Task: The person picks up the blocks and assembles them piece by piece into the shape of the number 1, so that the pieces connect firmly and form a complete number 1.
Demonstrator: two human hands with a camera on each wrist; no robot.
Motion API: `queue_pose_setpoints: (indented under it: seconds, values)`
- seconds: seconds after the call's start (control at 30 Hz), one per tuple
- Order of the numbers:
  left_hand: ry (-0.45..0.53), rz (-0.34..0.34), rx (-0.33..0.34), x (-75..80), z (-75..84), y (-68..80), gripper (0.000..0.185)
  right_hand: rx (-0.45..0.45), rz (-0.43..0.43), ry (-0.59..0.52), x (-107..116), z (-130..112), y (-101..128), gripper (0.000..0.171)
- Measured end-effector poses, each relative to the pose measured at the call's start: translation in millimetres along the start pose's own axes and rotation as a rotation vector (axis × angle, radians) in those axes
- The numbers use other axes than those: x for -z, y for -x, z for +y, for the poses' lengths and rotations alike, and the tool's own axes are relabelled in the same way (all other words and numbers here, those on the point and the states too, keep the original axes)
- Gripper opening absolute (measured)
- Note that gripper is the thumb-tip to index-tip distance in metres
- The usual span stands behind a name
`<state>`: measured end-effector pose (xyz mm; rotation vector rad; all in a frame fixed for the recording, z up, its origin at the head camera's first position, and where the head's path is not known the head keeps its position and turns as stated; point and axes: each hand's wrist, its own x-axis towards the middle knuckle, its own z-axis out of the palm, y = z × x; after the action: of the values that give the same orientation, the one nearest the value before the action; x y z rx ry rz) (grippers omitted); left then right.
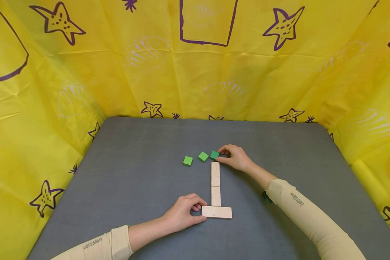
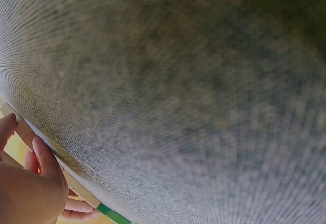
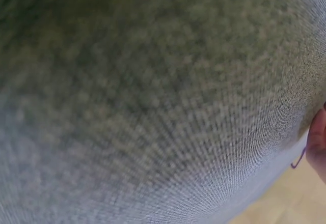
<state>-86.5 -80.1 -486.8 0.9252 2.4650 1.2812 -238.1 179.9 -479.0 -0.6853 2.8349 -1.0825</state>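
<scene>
My left hand [image 1: 186, 211] pinches the left end of a pale wooden plank [image 1: 217, 212] lying crosswise, thumb at the near edge and index finger at the far edge. Two more planks [image 1: 216, 180] run end to end away from its middle, forming an upside-down T. At their far end sits a dark green block [image 1: 214, 155], held at its right side between the thumb and index finger of my right hand [image 1: 235, 157]. In the left wrist view the left hand [image 2: 35, 183] shows beside the wood; the right wrist view catches only part of the right hand [image 3: 318, 145].
Two lighter green blocks, one in the middle [image 1: 203, 156] and one farther left [image 1: 187, 161], lie left of the dark green one. Everything is on a grey cloth-covered table [image 1: 133, 173]. Yellow patterned curtains [image 1: 195, 83] stand around its back and sides.
</scene>
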Motion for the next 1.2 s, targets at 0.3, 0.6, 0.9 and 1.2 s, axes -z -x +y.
queue_pose_setpoints:
  seconds: [0.3,0.6,0.9,1.2]
  values:
    - [0.002,0.003,0.0,0.8,1.0,-0.7,0.028,0.02,0.03,-0.009,-0.9,-4.2,-2.0,0.027]
    - [0.009,-0.004,0.017,1.0,1.9,-0.4,0.028,0.011,0.024,-0.016,-3.1,-3.6,-3.0,0.024]
    - [0.003,0.0,0.005,1.0,1.3,-0.3,0.028,-0.019,-0.012,-0.011,-4.6,-5.3,-2.8,0.022]
    - [0.005,-0.005,0.004,2.1,2.5,-0.1,0.028,-0.024,-0.021,-0.007,-5.1,-6.6,-2.1,0.022]
